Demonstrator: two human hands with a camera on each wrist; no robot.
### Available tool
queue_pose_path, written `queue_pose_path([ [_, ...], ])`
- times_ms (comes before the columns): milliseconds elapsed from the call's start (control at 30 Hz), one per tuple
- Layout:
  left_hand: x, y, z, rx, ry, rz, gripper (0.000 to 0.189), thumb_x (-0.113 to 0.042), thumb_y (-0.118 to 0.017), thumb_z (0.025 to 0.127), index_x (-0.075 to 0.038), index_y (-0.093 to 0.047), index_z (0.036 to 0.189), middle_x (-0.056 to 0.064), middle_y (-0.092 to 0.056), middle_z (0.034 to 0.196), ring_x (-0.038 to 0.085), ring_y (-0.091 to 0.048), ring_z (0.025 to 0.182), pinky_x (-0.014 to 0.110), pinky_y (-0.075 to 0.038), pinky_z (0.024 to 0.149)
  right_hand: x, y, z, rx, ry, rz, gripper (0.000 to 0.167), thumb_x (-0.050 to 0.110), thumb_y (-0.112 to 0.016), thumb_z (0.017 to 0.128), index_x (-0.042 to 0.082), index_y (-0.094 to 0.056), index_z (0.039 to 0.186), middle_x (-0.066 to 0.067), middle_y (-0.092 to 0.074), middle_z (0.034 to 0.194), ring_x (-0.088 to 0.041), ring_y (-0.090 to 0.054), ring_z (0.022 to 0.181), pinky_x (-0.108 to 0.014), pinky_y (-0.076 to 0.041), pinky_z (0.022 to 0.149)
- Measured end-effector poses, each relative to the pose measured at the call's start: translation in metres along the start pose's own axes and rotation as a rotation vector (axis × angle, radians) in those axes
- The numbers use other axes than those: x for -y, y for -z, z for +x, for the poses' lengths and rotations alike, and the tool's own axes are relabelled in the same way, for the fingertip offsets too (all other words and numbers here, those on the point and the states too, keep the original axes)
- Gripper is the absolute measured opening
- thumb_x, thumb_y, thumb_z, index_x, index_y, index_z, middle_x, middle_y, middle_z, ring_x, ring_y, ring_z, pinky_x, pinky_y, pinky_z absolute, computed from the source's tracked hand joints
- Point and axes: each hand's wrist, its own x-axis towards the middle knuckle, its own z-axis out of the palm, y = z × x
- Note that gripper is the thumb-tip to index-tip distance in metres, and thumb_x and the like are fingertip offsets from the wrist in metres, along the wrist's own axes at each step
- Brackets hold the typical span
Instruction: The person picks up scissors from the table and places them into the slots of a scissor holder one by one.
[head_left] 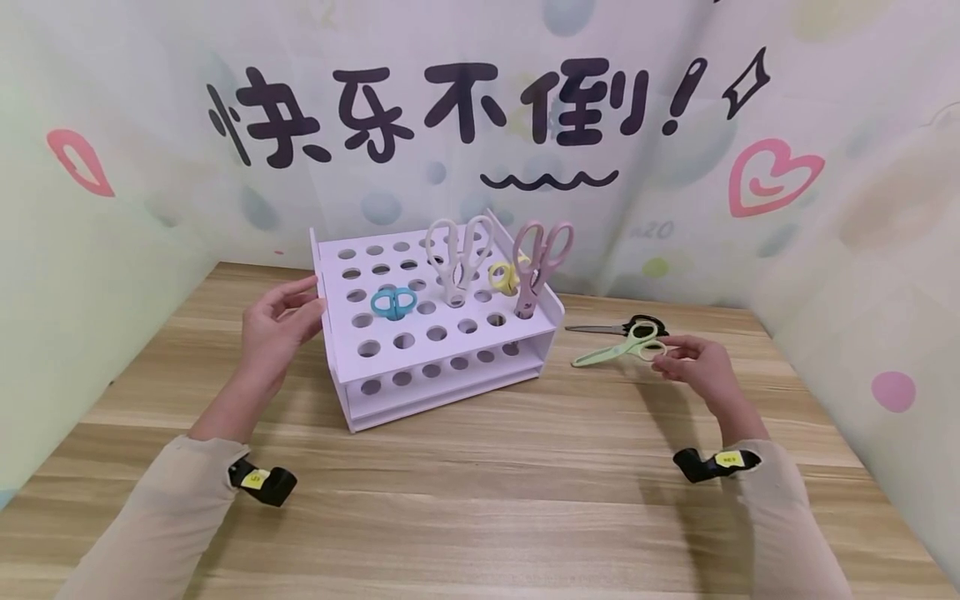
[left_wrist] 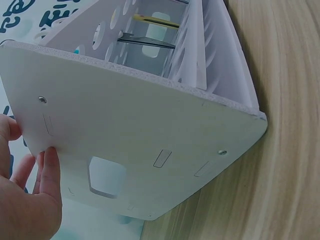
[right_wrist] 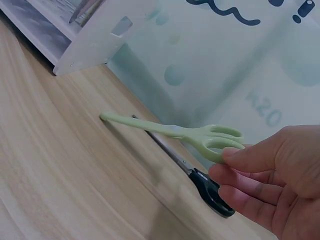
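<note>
My right hand [head_left: 696,367] pinches a green pair of scissors [head_left: 617,351] by a handle loop, between thumb and forefinger. In the right wrist view the green scissors [right_wrist: 150,125] slant over the black-handled scissors [right_wrist: 205,190], which lie on the table. My left hand [head_left: 279,327] touches the outer side panel [left_wrist: 125,120] of a white rack [head_left: 442,362] with its fingertips, its fingers fairly straight. White scissors [head_left: 459,267], pink scissors [head_left: 534,275], small yellow scissors [head_left: 507,277] and small blue scissors [head_left: 394,302] stand handles up in the rack's holes.
The rack has rows of round holes on two levels. It stands at an angle on the wooden table [head_left: 480,508]. Behind it hangs a printed curtain [head_left: 375,192], which also runs along both sides of the table.
</note>
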Motion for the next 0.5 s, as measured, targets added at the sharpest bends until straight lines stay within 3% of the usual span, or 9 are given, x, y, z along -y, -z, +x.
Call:
queue_pose_path([
  [500,0.000,0.000,0.000,0.004,0.001,0.017,0.042,-0.003,-0.066,0.082,0.000,-0.055,0.123,0.006,-0.050,0.094,0.006,-0.060,0.075,0.018,-0.054,0.073,0.031,-0.013,-0.002,-0.066,0.058,-0.015,0.035,-0.001,-0.055,0.088,-0.013,-0.051,0.120,0.000,-0.059,0.078,-0.002,-0.063,0.070,-0.019,-0.056,0.069],
])
